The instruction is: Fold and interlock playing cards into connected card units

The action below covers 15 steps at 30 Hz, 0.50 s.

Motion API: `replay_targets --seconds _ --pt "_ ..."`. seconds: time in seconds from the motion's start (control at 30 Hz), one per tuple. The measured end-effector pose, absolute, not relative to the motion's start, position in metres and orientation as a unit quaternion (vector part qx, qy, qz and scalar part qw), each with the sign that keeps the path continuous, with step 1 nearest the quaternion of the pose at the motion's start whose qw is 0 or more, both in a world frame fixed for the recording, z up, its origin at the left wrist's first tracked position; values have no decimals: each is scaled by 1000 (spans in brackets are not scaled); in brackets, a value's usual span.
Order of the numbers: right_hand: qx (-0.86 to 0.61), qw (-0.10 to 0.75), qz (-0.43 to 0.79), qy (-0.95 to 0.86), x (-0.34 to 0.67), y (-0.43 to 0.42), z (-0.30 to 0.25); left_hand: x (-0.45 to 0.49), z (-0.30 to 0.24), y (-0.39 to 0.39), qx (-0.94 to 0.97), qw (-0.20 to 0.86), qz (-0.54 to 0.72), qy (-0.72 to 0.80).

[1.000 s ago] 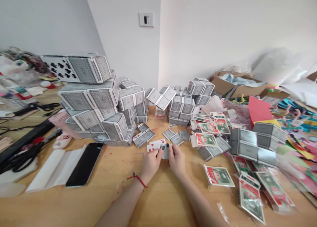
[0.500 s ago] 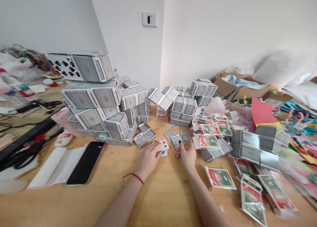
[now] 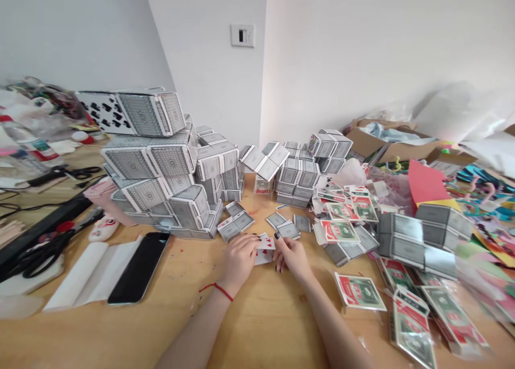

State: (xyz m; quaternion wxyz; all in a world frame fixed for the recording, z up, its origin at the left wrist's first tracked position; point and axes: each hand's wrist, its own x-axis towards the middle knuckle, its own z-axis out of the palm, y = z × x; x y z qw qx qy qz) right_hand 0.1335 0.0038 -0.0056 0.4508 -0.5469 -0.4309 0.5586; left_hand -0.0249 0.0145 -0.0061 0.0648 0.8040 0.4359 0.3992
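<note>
Low over the table's middle, my left hand (image 3: 240,257) holds playing cards (image 3: 265,242) with red pips showing, its fingers lying across their left side. My right hand (image 3: 293,257) is at the right edge of these cards, fingers curled and thumb against the edge; its lower fingers are partly hidden. Just beyond, loose grey-backed cards (image 3: 287,229) lie flat on the wood. A folded grey card piece (image 3: 236,224) rests beyond my left hand.
Stacked card blocks (image 3: 169,160) rise at left, with another stack (image 3: 298,173) at back right. A phone (image 3: 139,267), scissors (image 3: 50,253) and white paper (image 3: 78,272) lie left. Red-green card boxes (image 3: 360,291), joined card blocks (image 3: 402,245) and a cardboard box (image 3: 368,141) are right.
My right hand has moved left and nearer, from the loose grey-backed cards to the edge of the cards in my left hand. More of their red faces shows.
</note>
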Motion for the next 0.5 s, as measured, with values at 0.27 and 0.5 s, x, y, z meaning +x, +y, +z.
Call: replay_targets --seconds 0.27,0.5 --pt "-509 533 555 -386 141 9 -14 -17 4 11 801 124 375 449" --pt "-536 592 500 -336 147 11 -15 -28 17 9 834 169 254 459"
